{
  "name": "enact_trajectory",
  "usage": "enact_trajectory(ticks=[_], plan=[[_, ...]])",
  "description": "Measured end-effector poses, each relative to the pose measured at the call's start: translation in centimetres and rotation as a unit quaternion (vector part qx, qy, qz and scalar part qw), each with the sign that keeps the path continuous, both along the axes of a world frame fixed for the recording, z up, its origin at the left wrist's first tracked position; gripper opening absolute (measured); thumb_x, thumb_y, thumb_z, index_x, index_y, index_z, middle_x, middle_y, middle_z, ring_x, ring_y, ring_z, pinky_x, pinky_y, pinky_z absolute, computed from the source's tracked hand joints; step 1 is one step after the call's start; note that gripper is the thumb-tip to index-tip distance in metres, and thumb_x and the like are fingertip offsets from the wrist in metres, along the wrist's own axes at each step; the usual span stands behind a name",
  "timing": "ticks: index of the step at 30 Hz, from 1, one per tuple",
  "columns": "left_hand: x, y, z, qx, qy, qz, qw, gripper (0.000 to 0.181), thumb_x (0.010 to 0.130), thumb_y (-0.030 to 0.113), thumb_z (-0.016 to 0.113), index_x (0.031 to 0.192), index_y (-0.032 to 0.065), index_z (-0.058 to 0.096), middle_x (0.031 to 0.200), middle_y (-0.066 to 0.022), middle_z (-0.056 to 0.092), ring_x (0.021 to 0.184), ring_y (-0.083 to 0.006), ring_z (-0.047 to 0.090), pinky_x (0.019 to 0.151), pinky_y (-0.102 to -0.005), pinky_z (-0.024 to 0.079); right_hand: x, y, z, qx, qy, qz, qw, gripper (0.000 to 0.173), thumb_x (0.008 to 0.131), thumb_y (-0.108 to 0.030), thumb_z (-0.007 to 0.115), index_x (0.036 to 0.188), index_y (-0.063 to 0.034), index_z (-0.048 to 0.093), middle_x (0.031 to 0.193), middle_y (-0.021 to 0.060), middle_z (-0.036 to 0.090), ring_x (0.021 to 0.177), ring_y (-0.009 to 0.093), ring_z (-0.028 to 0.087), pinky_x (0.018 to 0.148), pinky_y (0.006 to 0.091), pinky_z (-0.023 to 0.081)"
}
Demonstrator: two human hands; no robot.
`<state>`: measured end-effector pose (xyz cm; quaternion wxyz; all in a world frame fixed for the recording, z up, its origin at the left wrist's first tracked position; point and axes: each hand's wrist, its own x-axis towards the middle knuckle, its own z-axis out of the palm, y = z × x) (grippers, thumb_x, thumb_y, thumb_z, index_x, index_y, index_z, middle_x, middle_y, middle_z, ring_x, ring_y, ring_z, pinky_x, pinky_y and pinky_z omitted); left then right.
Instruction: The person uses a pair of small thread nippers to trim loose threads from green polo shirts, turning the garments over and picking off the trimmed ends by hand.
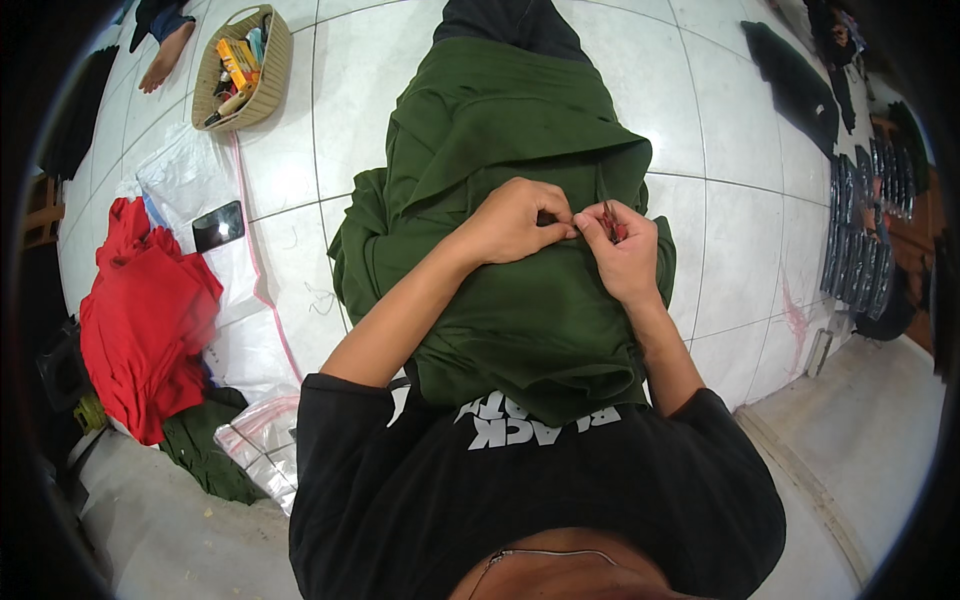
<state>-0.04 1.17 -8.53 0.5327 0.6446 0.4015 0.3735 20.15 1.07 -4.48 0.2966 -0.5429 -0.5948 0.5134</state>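
Observation:
A dark green cloth garment (525, 300) lies bunched over my lap and legs. On top of it, my left hand (525, 221) pinches at the fabric with thumb and forefinger. Close beside it, nearly touching fingertips, my right hand (619, 244) holds small red-handled thread snips (613, 225) in its curled fingers, the metal tips pointing away from me. The right thumb and forefinger meet at the same spot of cloth. Whatever is between the fingertips is too small to tell.
To the left are a woven plastic basket (283, 60) of tools, a smartphone (218, 226) on white sheeting, a red garment (150, 307) and clear plastic bags (262, 442). A person's bare foot (166, 56) is at upper left. Wrapped dark packets (859, 255) lie far right.

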Motion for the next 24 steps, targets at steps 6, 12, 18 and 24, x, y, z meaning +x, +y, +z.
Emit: enact_trajectory(ticks=[6,12,18,24], plan=[[-0.4,-0.1,0.6,-0.095,0.006,0.062,0.993,0.012,0.095,0.011,0.07,0.093,-0.0009,0.071,0.084,-0.0075,0.074,0.076,-0.013,0.065,0.069,-0.0298,0.05,2.0,1.1,1.5,-0.019,-0.091,0.048,0.994,0.022,0.094,-0.02,0.076,0.092,0.0011,0.069,0.073,0.0004,0.062,0.069,0.005,0.052,0.06,0.0241,0.043],[-0.5,-0.1,0.9,-0.12,0.038,0.076,0.989,0.013,0.097,0.01,0.067,0.094,-0.0028,0.069,0.087,-0.0091,0.075,0.081,-0.0134,0.068,0.073,-0.0291,0.052,2.0,1.2,2.7,0.009,-0.277,0.173,0.945,0.037,0.09,-0.036,0.076,0.093,0.0007,0.071,0.072,0.016,0.065,0.063,0.031,0.062,0.062,0.0377,0.048],[-0.5,-0.3,0.3,-0.102,0.008,0.076,0.992,0.013,0.098,0.008,0.064,0.095,-0.0045,0.067,0.091,-0.0116,0.076,0.088,-0.0139,0.071,0.08,-0.0304,0.055,0.8,2.1,2.1,0.02,-0.283,0.198,0.938,0.04,0.09,-0.032,0.077,0.082,0.0058,0.066,0.06,0.0134,0.053,0.054,0.021,0.042,0.053,0.0363,0.037],[-0.5,-0.1,0.4,-0.087,0.004,0.075,0.993,0.012,0.099,0.007,0.064,0.096,-0.0038,0.067,0.093,-0.011,0.076,0.085,-0.0135,0.07,0.078,-0.0294,0.054,0.2,2.9,3.2,-0.055,-0.327,0.22,0.917,0.04,0.089,-0.037,0.076,0.085,0.002,0.073,0.071,0.0207,0.066,0.067,0.037,0.063,0.063,0.0419,0.047]])
